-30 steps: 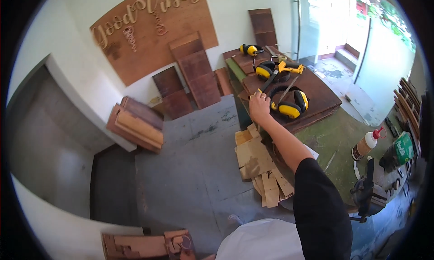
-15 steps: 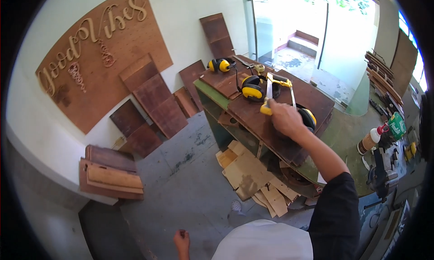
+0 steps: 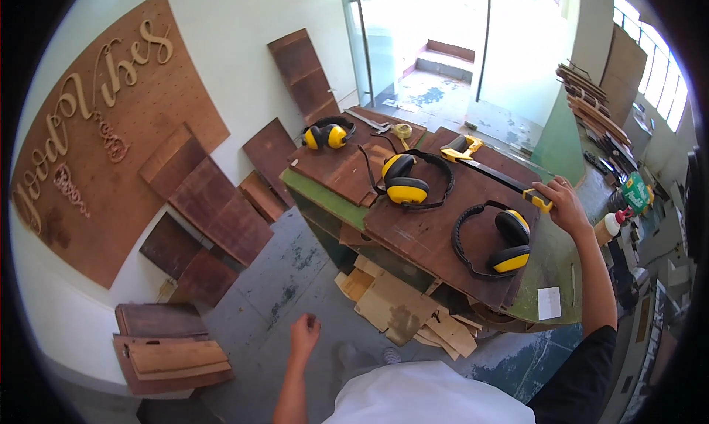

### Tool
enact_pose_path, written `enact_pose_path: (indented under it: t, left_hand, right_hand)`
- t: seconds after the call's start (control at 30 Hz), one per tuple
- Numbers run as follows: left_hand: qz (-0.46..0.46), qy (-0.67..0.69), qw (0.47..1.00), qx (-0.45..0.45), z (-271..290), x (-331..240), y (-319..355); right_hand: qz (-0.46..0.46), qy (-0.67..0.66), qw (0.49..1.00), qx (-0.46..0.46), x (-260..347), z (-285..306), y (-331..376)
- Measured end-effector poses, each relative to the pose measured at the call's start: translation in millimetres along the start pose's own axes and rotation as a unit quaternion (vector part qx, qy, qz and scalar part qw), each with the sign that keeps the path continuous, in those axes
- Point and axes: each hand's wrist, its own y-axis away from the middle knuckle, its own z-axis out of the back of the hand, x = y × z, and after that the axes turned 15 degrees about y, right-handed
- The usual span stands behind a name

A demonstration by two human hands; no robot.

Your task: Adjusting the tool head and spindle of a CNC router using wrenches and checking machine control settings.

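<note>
My right hand (image 3: 567, 206) is at the right edge of the stacked brown boards on the bench, fingers closed on the near yellow end of a hacksaw (image 3: 504, 177). Its dark bar slants away to a yellow and black handle (image 3: 461, 148) above the boards. Below my left hand (image 3: 303, 337) is the grey floor; its fingers are curled closed, with nothing visible in them. Two pairs of yellow and black earmuffs lie on the boards: one (image 3: 407, 191) in the middle, another (image 3: 511, 256) nearer my right arm. A third pair (image 3: 325, 135) sits at the far left corner.
The green bench (image 3: 555, 276) bears the boards (image 3: 436, 228), a caliper (image 3: 369, 120), a tape roll (image 3: 402, 131) and a white paper (image 3: 549, 304). A bottle (image 3: 609, 227) stands at right. Cardboard pieces (image 3: 391, 306) lie below; more boards (image 3: 221, 195) lean on the left wall.
My right hand has moved right with the hacksaw, from above the boards to their right edge, uncovering the nearest earmuffs. The left hand has risen. The whole view has shifted right.
</note>
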Motion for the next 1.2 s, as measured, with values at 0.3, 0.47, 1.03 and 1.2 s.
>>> enact_pose_path:
  t: [0.3, 0.47, 1.03, 1.2]
  left_hand:
    - [-0.142, 0.163, 0.975, 0.053, -21.0, -87.9, -170.9]
    - [-0.225, 0.16, 0.959, 0.064, 2.4, -107.9, -254.6]
    - [-0.29, 0.279, 0.892, 0.205, -63.8, -219.1, -316.7]
    - [-0.184, 0.331, 0.867, 0.324, -95.7, -205.9, -320.4]
  right_hand:
    - [-0.111, 0.096, 0.98, 0.135, -20.6, -85.6, 48.3]
    - [-0.199, 0.106, 0.962, 0.152, -8.9, -78.6, 61.1]
    - [-0.348, -0.095, 0.931, -0.055, 272.0, -41.9, -151.6]
    - [-0.355, -0.09, 0.923, 0.114, 267.0, -75.9, -169.4]
